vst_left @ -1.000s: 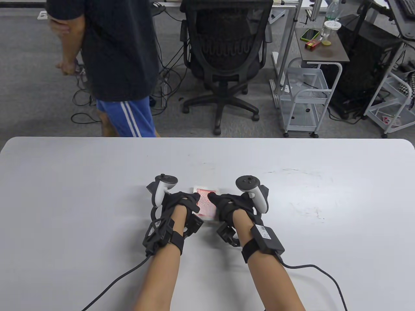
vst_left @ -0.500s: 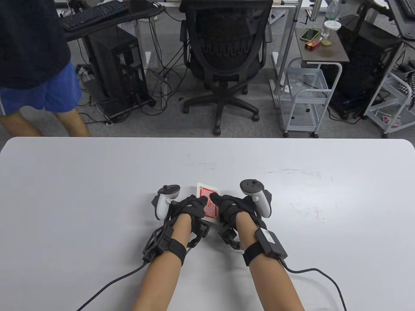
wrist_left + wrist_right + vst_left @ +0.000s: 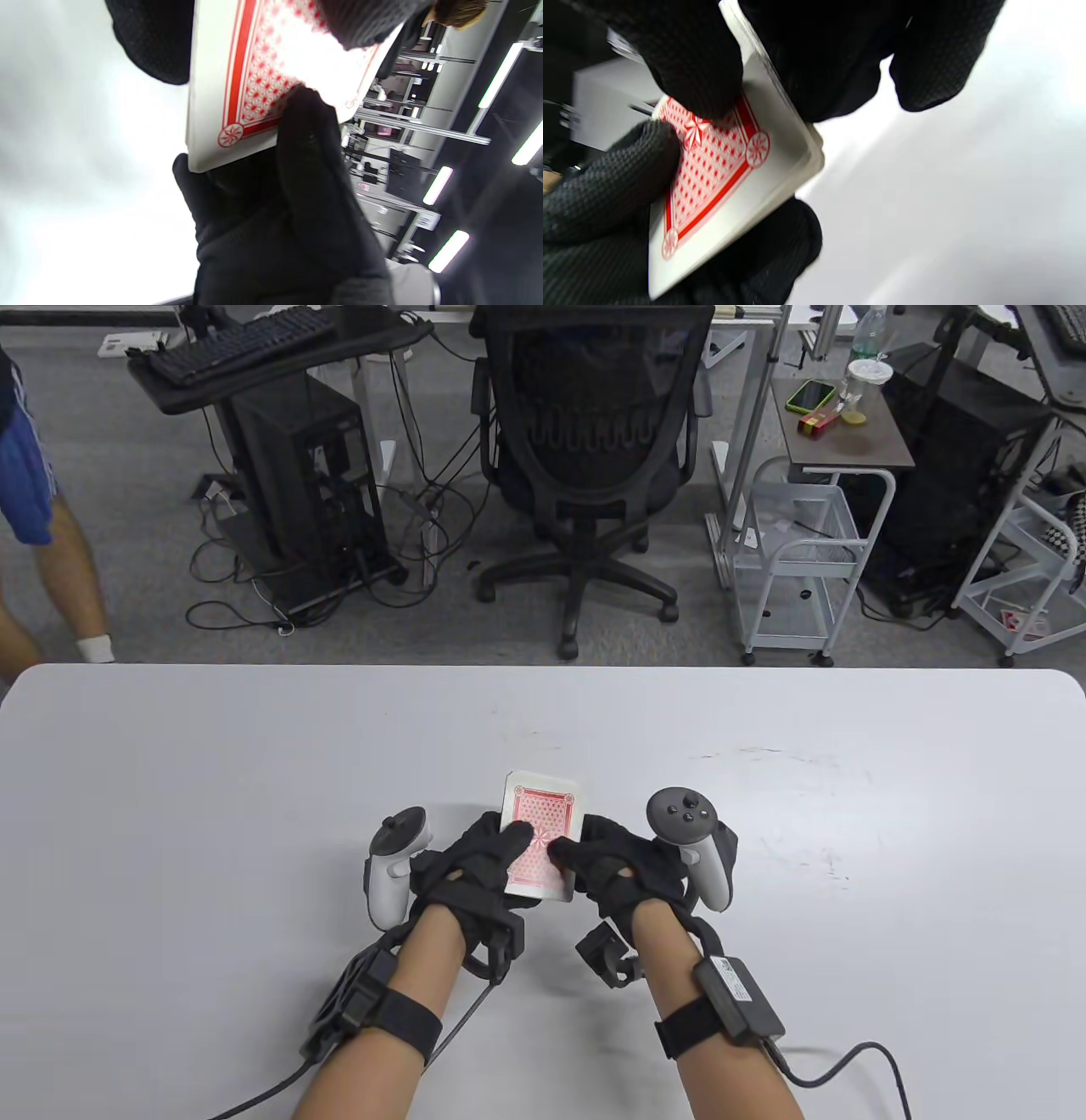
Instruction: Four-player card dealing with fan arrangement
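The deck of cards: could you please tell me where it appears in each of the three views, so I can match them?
Table view: deck low centre, held between both hands.
Left wrist view: upper centre, red back showing, left hand beneath it.
Right wrist view: left of centre, tilted, right hand above it.
Shared landmark: the red circular emblem at the deck's corner.

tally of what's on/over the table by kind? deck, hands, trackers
Card deck (red backs, held as one stack by both hands): 1
Gloved hands: 2, left hand and right hand
Trackers: 2, left tracker and right tracker
Dealt cards on the table: 0
Total: 5
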A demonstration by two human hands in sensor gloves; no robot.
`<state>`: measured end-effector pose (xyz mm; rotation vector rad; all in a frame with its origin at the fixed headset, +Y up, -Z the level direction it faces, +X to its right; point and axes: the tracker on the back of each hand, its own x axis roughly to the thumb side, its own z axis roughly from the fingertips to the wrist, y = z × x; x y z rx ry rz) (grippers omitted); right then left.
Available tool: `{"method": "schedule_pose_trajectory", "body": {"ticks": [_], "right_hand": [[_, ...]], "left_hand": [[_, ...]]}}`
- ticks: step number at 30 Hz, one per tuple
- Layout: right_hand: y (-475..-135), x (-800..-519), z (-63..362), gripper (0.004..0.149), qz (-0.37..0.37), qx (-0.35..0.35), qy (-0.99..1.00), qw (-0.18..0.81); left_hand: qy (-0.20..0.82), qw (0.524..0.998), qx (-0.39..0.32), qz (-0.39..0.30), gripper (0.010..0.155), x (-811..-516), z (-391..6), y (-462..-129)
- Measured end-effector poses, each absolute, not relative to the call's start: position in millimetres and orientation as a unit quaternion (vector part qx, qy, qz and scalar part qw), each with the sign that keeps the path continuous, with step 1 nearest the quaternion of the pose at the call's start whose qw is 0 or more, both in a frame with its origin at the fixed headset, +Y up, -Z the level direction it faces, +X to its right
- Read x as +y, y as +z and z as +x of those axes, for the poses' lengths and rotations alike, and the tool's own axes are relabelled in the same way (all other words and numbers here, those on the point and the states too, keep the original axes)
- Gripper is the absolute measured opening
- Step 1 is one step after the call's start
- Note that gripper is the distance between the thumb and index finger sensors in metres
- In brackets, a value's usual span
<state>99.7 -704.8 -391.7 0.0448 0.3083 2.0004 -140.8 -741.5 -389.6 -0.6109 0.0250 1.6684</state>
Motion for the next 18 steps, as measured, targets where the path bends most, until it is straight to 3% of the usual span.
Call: {"method": "schedule_pose_trajectory", "body": {"ticks": [6, 12, 15, 18], "right_hand": [[-354.7, -698.2, 96.3, 0.057, 0.065, 0.138, 0.836, 0.527], [-344.3, -720.8, 85.6, 0.059, 0.088, 0.151, 0.847, 0.502], [-341.1, -730.3, 83.4, 0.063, 0.083, 0.132, 0.841, 0.518], [-340.9, -740.1, 88.8, 0.066, 0.078, 0.112, 0.837, 0.529]], "left_hand": [[0.759, 0.59, -0.026, -0.275, 0.055, -747.7, -157.4, -351.4], [0.785, 0.564, -0.016, -0.257, 0.066, -781.6, -166.7, -329.6], [0.808, 0.52, 0.001, -0.279, 0.058, -793.4, -166.8, -327.9], [0.788, 0.55, -0.004, -0.277, 0.057, -798.1, -172.6, -330.3]]}}
